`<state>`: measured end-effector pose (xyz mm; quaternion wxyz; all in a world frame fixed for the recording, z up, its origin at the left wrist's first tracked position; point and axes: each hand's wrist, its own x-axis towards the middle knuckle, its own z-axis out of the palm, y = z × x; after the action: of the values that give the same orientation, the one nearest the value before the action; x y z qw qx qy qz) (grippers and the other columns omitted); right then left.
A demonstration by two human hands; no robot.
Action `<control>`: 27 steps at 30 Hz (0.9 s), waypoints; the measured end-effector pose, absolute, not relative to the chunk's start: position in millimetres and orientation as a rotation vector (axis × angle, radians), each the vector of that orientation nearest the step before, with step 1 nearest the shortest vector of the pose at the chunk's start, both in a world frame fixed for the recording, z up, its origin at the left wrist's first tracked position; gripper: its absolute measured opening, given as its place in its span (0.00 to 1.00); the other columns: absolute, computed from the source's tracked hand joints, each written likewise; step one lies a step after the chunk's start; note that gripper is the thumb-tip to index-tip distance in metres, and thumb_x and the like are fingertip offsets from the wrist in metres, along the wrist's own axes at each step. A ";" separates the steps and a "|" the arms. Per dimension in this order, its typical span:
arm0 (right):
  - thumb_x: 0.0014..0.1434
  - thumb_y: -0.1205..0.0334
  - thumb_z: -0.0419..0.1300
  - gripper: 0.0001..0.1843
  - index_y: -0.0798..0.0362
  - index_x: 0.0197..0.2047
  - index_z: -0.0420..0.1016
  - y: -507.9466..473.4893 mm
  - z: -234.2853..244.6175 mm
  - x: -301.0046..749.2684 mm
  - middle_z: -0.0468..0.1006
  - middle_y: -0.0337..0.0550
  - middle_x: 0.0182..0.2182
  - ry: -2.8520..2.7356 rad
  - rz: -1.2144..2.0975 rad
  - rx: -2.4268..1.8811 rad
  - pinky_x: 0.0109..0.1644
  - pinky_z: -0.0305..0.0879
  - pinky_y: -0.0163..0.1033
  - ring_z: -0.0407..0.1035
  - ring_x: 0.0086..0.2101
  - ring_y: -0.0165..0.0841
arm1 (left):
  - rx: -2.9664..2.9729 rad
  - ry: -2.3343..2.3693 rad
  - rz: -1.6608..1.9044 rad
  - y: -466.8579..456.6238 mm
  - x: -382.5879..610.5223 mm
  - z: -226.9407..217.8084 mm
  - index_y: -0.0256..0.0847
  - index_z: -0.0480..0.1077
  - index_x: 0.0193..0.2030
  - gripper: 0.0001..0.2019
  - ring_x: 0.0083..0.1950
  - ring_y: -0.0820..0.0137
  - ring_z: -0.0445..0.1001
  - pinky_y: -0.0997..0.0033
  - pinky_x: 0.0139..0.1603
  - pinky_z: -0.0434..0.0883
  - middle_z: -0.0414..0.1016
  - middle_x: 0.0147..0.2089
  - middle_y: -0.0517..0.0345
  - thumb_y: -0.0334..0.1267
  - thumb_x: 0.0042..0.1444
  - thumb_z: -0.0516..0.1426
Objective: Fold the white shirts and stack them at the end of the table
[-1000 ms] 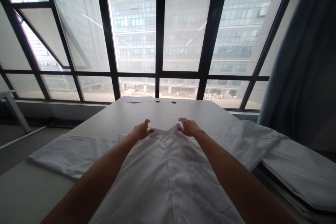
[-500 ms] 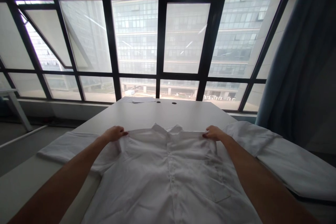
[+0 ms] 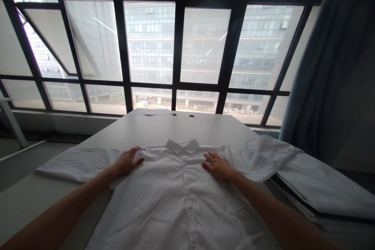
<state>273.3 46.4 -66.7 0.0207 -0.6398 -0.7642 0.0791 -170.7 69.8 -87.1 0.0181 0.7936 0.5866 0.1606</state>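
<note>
White shirt is lying front-up on the near half of the table. Left hand rests at its left shoulder, thumb apart; right hand on the right chest, fingers spread. Looks like smoothing to me, so next move probably wants light, flat palms. Far end's got 2 dark holes.

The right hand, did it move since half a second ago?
Yes: against the black spots on the table, the right hand has moved left, toward the middle of the white shirt, and nearer the person.
</note>
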 end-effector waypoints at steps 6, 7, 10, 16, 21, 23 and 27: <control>0.66 0.39 0.39 0.37 0.47 0.73 0.44 90.3 -71.7 274.0 0.40 0.42 0.72 -2.287 0.267 -2.144 0.68 0.36 0.62 0.35 0.69 0.44 | 2.324 2.031 0.190 112.6 -197.5 -92.7 0.40 0.51 0.72 0.36 0.74 0.54 0.46 0.44 0.68 0.49 0.48 0.74 0.47 0.59 0.63 0.38; 0.66 0.39 0.39 0.37 0.47 0.73 0.44 100.6 -72.5 274.4 0.39 0.41 0.72 -2.271 0.260 -2.163 0.68 0.35 0.62 0.35 0.70 0.44 | 2.303 2.055 0.166 121.0 -199.9 -91.5 0.40 0.51 0.72 0.36 0.74 0.54 0.45 0.42 0.68 0.49 0.47 0.74 0.47 0.59 0.64 0.38; 0.66 0.39 0.38 0.37 0.46 0.73 0.43 129.4 -76.1 274.9 0.39 0.40 0.72 -2.226 0.254 -2.194 0.68 0.34 0.61 0.34 0.70 0.43 | 2.221 2.126 0.128 144.5 -204.7 -88.5 0.41 0.49 0.73 0.36 0.74 0.54 0.42 0.38 0.68 0.46 0.44 0.74 0.48 0.59 0.64 0.36; 0.67 0.41 0.37 0.36 0.49 0.72 0.47 148.3 -73.9 265.6 0.44 0.46 0.72 -2.188 0.152 -2.206 0.67 0.38 0.59 0.38 0.69 0.44 | 2.044 2.292 0.119 171.1 -201.0 -83.5 0.41 0.51 0.72 0.38 0.75 0.51 0.40 0.34 0.67 0.44 0.41 0.75 0.47 0.62 0.62 0.37; 0.69 0.50 0.40 0.30 0.56 0.66 0.61 108.4 -72.2 253.2 0.62 0.55 0.65 -2.261 -0.218 -1.994 0.68 0.34 0.55 0.50 0.65 0.44 | 1.866 2.494 0.202 166.6 -203.0 -85.2 0.35 0.54 0.71 0.37 0.74 0.51 0.43 0.35 0.67 0.46 0.45 0.74 0.41 0.59 0.64 0.37; 0.70 0.50 0.40 0.29 0.54 0.65 0.63 85.5 -75.7 253.2 0.63 0.54 0.64 -2.298 -0.174 -1.903 0.68 0.37 0.54 0.54 0.63 0.42 | 1.881 2.490 0.274 160.8 -212.0 -87.8 0.33 0.57 0.69 0.35 0.73 0.52 0.47 0.38 0.67 0.50 0.49 0.73 0.39 0.55 0.65 0.37; 0.69 0.49 0.42 0.28 0.53 0.65 0.63 47.0 -79.7 264.3 0.62 0.54 0.65 -2.264 -0.067 -1.912 0.67 0.43 0.53 0.55 0.63 0.42 | 2.071 2.376 0.443 142.8 -235.8 -87.5 0.29 0.67 0.60 0.29 0.68 0.55 0.60 0.54 0.65 0.59 0.63 0.66 0.35 0.49 0.62 0.44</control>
<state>264.3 47.0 -79.7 0.0883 -0.6426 -0.7608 -0.0224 -235.8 142.8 -87.5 -0.0205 0.6505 0.7464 0.1391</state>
